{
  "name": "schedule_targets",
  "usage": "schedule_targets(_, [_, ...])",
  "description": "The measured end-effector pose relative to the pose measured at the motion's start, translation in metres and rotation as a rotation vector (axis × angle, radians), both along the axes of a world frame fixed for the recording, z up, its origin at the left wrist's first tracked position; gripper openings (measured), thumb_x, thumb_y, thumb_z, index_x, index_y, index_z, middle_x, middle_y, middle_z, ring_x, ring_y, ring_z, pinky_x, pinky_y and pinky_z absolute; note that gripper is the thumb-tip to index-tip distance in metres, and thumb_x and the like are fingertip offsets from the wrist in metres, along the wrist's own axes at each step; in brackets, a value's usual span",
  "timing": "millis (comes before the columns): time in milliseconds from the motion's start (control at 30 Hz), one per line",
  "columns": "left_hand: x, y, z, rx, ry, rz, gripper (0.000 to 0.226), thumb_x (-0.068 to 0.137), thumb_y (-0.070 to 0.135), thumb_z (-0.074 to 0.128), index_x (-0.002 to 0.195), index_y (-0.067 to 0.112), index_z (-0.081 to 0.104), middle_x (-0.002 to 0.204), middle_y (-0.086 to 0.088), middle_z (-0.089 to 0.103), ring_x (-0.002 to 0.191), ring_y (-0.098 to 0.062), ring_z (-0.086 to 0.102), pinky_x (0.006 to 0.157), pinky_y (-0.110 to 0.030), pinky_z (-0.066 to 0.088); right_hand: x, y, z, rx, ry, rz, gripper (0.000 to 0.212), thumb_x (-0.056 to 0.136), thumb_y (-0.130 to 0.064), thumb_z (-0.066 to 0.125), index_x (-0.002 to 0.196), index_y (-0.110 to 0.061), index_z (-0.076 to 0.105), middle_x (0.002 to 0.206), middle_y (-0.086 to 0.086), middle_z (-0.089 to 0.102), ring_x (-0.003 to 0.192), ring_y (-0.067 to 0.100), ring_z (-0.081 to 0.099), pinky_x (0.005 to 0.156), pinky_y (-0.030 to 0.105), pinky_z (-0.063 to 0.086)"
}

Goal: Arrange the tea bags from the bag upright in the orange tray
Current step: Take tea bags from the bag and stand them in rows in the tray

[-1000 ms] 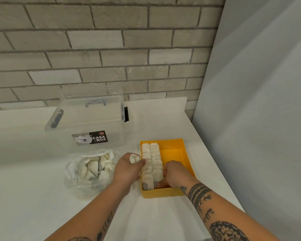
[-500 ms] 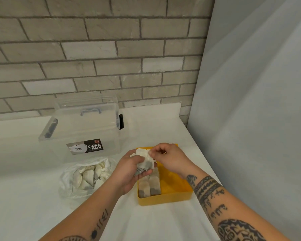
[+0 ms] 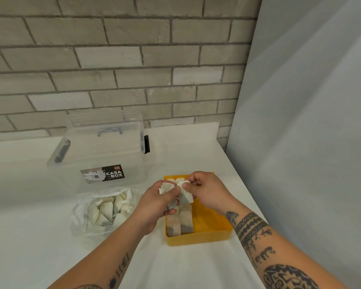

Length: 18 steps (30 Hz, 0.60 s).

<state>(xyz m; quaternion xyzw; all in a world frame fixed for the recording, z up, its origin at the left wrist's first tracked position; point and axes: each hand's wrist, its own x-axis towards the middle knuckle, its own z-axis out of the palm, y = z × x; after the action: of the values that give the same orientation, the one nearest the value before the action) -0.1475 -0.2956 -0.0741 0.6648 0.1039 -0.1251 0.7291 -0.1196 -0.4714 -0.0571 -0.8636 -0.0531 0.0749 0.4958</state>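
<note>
Above the far end of the orange tray [image 3: 198,236], the two hands meet. The left hand [image 3: 158,203] is curled round a small bunch of tea bags [image 3: 166,187], whose white tops poke out over the thumb while their darker ends hang below the palm. The right hand [image 3: 206,190] pinches a single tea bag [image 3: 184,197] between thumb and forefinger, its other fingers curled in. That bag hangs down and touches the bunch (whether it is fully free of the bunch I cannot tell).

The tray sits on the white worktop [image 3: 29,236], near the worktop's right edge. Two rows of standing tea bags [image 3: 179,224] run along the tray's left side, upright and pressed together, with the nearest pair against the front wall. The hands hide the far part of both rows.

Just left of the tray lies a crumpled clear plastic bag [image 3: 79,222] with loose tea bags [image 3: 106,209] heaped inside it. Behind the bag stands a clear storage box [image 3: 104,155] with a lid, dark side latches and a black label [image 3: 102,176] reading CASA BOX.

A grey brick wall [image 3: 113,59] rises behind the worktop, and a plain grey panel [image 3: 311,122] stands at the right. Both forearms bear dark tattoos.
</note>
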Motion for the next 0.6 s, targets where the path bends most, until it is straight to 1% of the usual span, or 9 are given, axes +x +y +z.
schedule_targets(133, [0.0,0.002,-0.004,0.039,-0.047,-0.008,0.014,0.09,0.014,0.077,0.098,0.02,0.067,0.086,-0.004,0.071,0.079,-0.018,0.069,0.06,-0.027,0.054,-0.002,0.004,-0.003,0.076,0.036,0.002,0.011,0.092,-0.028,0.073,0.098,-0.019,0.072,0.087,-0.002,0.077,0.077,0.008,0.07,0.072,0.027,0.057])
schedule_targets(200, [0.0,0.002,-0.004,0.058,-0.065,0.009,0.015,0.089,0.014,0.077,0.098,0.019,0.067,0.084,-0.004,0.07,0.075,-0.017,0.068,0.058,-0.027,0.054,-0.004,0.002,-0.005,0.122,0.076,0.025,0.017,0.088,-0.026,0.077,0.104,-0.021,0.072,0.09,-0.004,0.077,0.076,0.003,0.07,0.066,0.02,0.052])
schedule_targets(267, [0.001,0.003,-0.006,0.074,-0.079,0.023,0.015,0.088,0.014,0.078,0.098,0.019,0.067,0.084,-0.005,0.07,0.074,-0.018,0.068,0.057,-0.027,0.054,-0.006,0.0,-0.006,0.107,0.116,0.06,0.019,0.086,-0.022,0.08,0.102,-0.023,0.072,0.088,-0.005,0.077,0.072,0.001,0.068,0.06,0.015,0.047])
schedule_targets(333, [0.001,0.004,-0.009,0.092,-0.081,0.038,0.014,0.088,0.016,0.079,0.097,0.018,0.069,0.085,-0.006,0.07,0.076,-0.02,0.068,0.057,-0.028,0.054,-0.008,-0.003,-0.011,0.064,0.131,0.061,0.013,0.084,-0.019,0.08,0.093,-0.02,0.071,0.084,-0.002,0.076,0.068,0.003,0.065,0.059,0.017,0.047])
schedule_targets(433, [0.001,0.006,-0.016,0.132,-0.074,0.098,0.012,0.089,0.02,0.077,0.098,0.019,0.069,0.087,-0.007,0.07,0.074,-0.019,0.067,0.059,-0.029,0.055,-0.011,-0.008,-0.023,-0.03,0.174,0.048,0.015,0.08,-0.019,0.083,0.085,-0.018,0.068,0.082,0.005,0.075,0.066,0.009,0.062,0.059,0.024,0.048])
schedule_targets(500, [0.001,0.008,-0.02,0.158,-0.067,0.138,0.011,0.09,0.021,0.076,0.098,0.019,0.069,0.084,-0.007,0.068,0.069,-0.017,0.065,0.06,-0.03,0.056,-0.015,-0.011,-0.03,-0.124,0.245,0.094,0.017,0.075,-0.016,0.083,0.079,-0.019,0.067,0.073,0.003,0.071,0.065,0.013,0.065,0.063,0.03,0.052])
schedule_targets(567, [0.0,0.008,-0.025,0.184,-0.054,0.162,0.011,0.091,0.021,0.076,0.1,0.019,0.069,0.082,-0.006,0.068,0.068,-0.016,0.064,0.06,-0.03,0.058,-0.02,-0.01,-0.037,-0.255,0.308,0.181,0.019,0.073,-0.012,0.083,0.081,-0.019,0.067,0.074,-0.003,0.068,0.068,0.014,0.067,0.064,0.03,0.054])
schedule_targets(600, [-0.001,0.008,-0.026,0.193,-0.045,0.172,0.012,0.091,0.021,0.075,0.1,0.018,0.069,0.081,-0.007,0.068,0.068,-0.016,0.064,0.059,-0.03,0.057,-0.021,-0.008,-0.04,-0.34,0.31,0.223,0.02,0.072,-0.013,0.083,0.084,-0.019,0.068,0.076,-0.005,0.067,0.07,0.012,0.065,0.065,0.029,0.053])
